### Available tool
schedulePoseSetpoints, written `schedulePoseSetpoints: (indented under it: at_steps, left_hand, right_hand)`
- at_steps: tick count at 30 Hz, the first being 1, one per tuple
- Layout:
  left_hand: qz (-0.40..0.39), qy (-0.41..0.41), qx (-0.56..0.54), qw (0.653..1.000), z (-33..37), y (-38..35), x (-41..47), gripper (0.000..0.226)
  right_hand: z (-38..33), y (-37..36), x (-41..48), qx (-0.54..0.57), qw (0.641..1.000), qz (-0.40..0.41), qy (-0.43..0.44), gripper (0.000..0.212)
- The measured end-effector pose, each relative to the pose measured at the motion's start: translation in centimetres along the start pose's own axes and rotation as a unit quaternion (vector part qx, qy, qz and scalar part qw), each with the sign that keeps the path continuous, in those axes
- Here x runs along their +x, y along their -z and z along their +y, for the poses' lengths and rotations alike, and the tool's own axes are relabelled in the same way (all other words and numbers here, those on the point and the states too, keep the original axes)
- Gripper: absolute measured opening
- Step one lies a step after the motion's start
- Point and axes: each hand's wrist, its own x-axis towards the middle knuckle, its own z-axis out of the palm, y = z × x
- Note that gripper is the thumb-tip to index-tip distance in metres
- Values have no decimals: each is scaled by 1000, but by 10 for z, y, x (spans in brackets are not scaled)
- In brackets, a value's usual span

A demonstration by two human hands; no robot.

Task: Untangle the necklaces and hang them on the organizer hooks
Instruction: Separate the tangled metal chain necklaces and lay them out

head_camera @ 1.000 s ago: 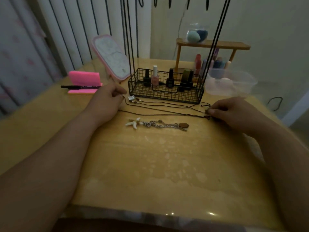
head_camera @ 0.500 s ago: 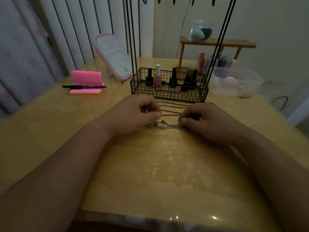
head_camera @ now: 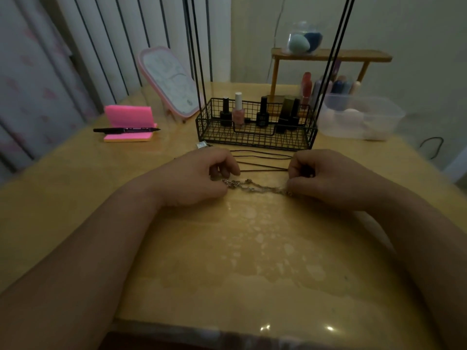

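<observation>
The step in hand is untangling. The left hand (head_camera: pixel 199 178) and the right hand (head_camera: pixel 326 178) rest on the tabletop (head_camera: pixel 227 261), fingers curled, each pinching one end of the chain necklace (head_camera: pixel 255 186). The chain lies twisted on the tabletop between them. The dark cord necklaces (head_camera: pixel 262 160) lie in loose lines just behind it, in front of the organizer basket (head_camera: pixel 255 137).

The next move probably calls for drawing the chain ends gently apart to open the twist, keeping clear of the cords. The organizer hooks lie at the top edge of the view and are barely visible. Nothing can be seen hanging from the organizer uprights (head_camera: pixel 195 46).

The tabletop is glossy yellow wood with pale blotches. It also carries a pink notepad (head_camera: pixel 129 117) with a marker (head_camera: pixel 126 130), a pink-framed panel (head_camera: pixel 171 84), nail polish bottles (head_camera: pixel 238 109), a wooden shelf (head_camera: pixel 328 55) and a clear plastic tub (head_camera: pixel 361 117). The room is dim, with curtains to the left.
</observation>
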Motion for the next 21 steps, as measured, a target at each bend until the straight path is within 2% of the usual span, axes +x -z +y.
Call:
schedulePoseSetpoints:
  at_steps: [4, 9, 11, 14, 16, 18, 21]
  left_hand:
    - [2, 2, -5, 1000, -2, 4, -3, 34]
    - [13, 9, -38, 999, -4, 4, -1, 25]
    - [54, 18, -66, 996, -2, 3, 0, 22]
    - [154, 11, -90, 984, 0, 4, 2, 23]
    - [191, 3, -101, 976, 0, 4, 3, 23]
    - [195, -1, -103, 975, -2, 2, 5, 24]
    - [198, -3, -109, 974, -3, -2, 9, 25]
  right_hand:
    - [1, 3, -1, 37, 998, 47, -4, 8]
    - [2, 3, -1, 42, 998, 31, -19, 11]
    - [4, 2, -1, 44, 998, 33, -21, 15]
    - [4, -2, 1, 44, 995, 85, -8, 16]
    - [1, -7, 1, 43, 993, 112, 7, 12]
    - [-7, -10, 1, 22, 994, 102, 25, 11]
    - [-35, -11, 6, -57, 996, 15, 69, 10]
